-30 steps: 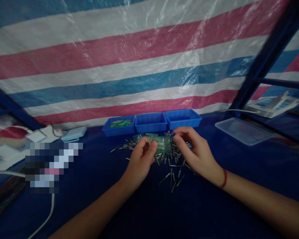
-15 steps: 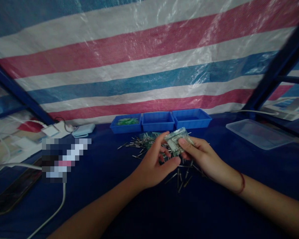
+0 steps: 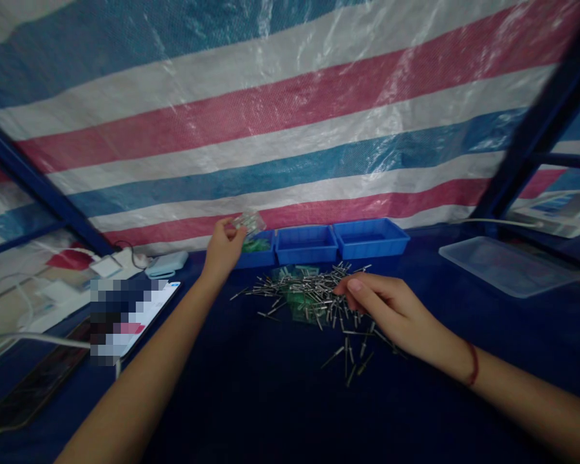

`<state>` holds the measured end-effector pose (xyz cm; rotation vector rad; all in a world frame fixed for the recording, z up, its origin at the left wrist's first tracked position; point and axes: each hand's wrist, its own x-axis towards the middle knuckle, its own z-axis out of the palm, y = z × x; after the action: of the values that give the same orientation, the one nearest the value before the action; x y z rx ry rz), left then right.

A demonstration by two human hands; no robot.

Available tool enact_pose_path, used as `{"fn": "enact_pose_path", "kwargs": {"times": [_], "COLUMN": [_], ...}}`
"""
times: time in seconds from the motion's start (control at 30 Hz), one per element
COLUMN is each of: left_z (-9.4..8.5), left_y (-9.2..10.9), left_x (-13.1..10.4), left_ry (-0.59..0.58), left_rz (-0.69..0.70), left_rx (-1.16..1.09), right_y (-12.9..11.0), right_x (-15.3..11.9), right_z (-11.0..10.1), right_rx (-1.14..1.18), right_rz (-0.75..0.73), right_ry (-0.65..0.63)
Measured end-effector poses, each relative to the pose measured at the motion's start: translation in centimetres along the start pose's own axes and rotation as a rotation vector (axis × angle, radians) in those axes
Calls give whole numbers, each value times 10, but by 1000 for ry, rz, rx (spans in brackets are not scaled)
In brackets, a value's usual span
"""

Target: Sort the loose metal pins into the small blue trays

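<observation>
Where my L hand pinches 1 clear pkt (contents blurred) above L blue bin, it part-hides bin + green pcs inside. My R hand: curled by metal pins, can't tell if holding any.

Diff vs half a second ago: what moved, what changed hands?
The clear packet passed from the right hand to the left hand, which carried it forward and left to the left blue bin. Right hand let go; now at the right edge of the metal pin pile. Middle blue bin and right blue bin stayed put.
</observation>
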<state>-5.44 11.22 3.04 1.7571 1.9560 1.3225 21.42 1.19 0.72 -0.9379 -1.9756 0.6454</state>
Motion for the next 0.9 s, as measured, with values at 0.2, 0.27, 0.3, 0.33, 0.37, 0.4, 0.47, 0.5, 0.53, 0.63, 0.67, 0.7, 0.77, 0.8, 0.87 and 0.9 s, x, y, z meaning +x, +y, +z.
{"fn": "enact_pose_path", "kwargs": {"times": [0.2, 0.27, 0.3, 0.33, 0.37, 0.4, 0.47, 0.5, 0.53, 0.63, 0.67, 0.7, 0.77, 0.8, 0.87, 0.9], "left_z": [-4, 1, 3, 5, 6, 6, 4, 3, 2, 3, 5, 8, 13, 15, 17, 17], "left_y": [-21, -10, -2, 7, 15, 22, 31, 33, 33, 29, 27, 26, 25, 26, 29, 32], "left_x": [-6, -22, -30, -38, -46, -54, -71, -79, -86, -102, -105, -107, -109, -109, -108, -108], "left_ry": [53, -27, -92, -166, -231, -288, -451, -530, -589, -678, -688, -688, -669, -656, -630, -622], "left_rz": [89, 214, 281, 344, 391, 421, 437, 404, 370, 396, 410, 412, 390, 376, 361, 362], "left_rx": [288, 306, 307, 307, 307, 309, 389, 444, 470, 448, 431, 413, 376, 358, 328, 319], "right_y": [4, 7, 9, 10, 11, 12, 12, 11, 11, 11, 12, 12, 12, 12, 11, 10], "right_x": [1, 2, 2, 2, 2, 1, 1, 0, 0, 0, 0, 0, 0, -1, -2, -2], "right_z": [0, 1, 2, 4, 6, 8, 12, 13, 14, 16, 17, 17, 18, 19, 20, 20], "right_rx": [-269, -375, -415, -443, -462, -475, -491, -495, -499, -513, -521, -527, -534, -535, -532, -530], "right_rz": [-203, -280, -311, -334, -351, -362, -371, -368, -361, -346, -345, -347, -351, -351, -351, -353], "right_ry": [-79, -129, -160, -191, -218, -238, -263, -272, -280, -311, -321, -331, -347, -354, -359, -357]}}
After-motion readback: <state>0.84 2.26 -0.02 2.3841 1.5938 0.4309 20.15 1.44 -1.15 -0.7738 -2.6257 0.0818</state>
